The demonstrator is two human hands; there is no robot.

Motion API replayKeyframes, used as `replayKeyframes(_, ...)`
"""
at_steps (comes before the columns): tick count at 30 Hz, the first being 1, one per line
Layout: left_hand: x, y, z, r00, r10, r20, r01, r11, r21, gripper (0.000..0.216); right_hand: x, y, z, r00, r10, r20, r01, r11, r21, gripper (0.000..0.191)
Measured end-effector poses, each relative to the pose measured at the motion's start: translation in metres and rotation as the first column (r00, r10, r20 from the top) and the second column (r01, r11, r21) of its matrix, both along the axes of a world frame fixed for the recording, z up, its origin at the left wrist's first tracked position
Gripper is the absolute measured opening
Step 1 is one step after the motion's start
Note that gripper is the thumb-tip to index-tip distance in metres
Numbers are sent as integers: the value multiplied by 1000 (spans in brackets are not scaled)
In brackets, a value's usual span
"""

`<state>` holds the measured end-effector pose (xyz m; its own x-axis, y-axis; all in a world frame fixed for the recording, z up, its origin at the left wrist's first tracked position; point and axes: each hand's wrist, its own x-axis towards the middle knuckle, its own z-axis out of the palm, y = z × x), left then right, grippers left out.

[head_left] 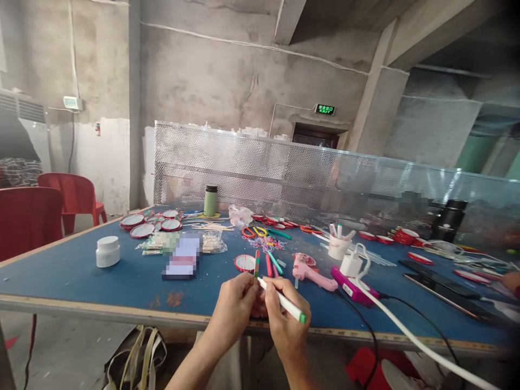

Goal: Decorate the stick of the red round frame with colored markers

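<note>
My left hand (pixel 234 310) is closed around a thin coloured craft stick (pixel 257 264) that stands upright from my fingers, striped green and red. My right hand (pixel 286 319) grips a white marker with a green cap (pixel 283 301), its tip touching the stick near my left fingers. Both hands hover just above the front edge of the blue table (pixel 81 271). Just beyond them lie a small red-rimmed round lid (pixel 245 262), loose coloured sticks (pixel 272 265) and a pink glue gun (pixel 309 269).
A white jar (pixel 108 251), bagged wooden sticks (pixel 211 242), red-rimmed lids (pixel 142 223), a green flask (pixel 210 201), a cup of pens (pixel 338 245), a magenta power strip with white charger (pixel 352 281) and phones (pixel 442 287) crowd the table. Red chairs (pixel 30 216) stand left. Another person's hand (pixel 511 281) shows at right.
</note>
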<state>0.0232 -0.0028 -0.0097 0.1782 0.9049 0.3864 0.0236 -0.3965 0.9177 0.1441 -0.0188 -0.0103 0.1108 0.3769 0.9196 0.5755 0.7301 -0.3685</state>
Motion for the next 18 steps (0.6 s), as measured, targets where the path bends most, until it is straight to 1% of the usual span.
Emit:
replayKeyframes(4,0,-1,1,1000,-19,17,20,1000,-16,26,1,1,-2,1000,-7,-10,7,1000,-12,20)
replayKeyframes(8,0,-1,2,1000,-13,23,14,1000,-16,24,1,1,-4,1000,-17,-3,17,1000,2,19)
replayKeyframes(13,1,-2,4,997,-42,64,44,998,-42,23,2,2,-7,999,-15,-43,15,1000,6,17)
replayKeyframes(18,0,-1,3,999,-23,39,24,999,-27,25,2,2,-6,999,18,-29,-18,1000,-4,16)
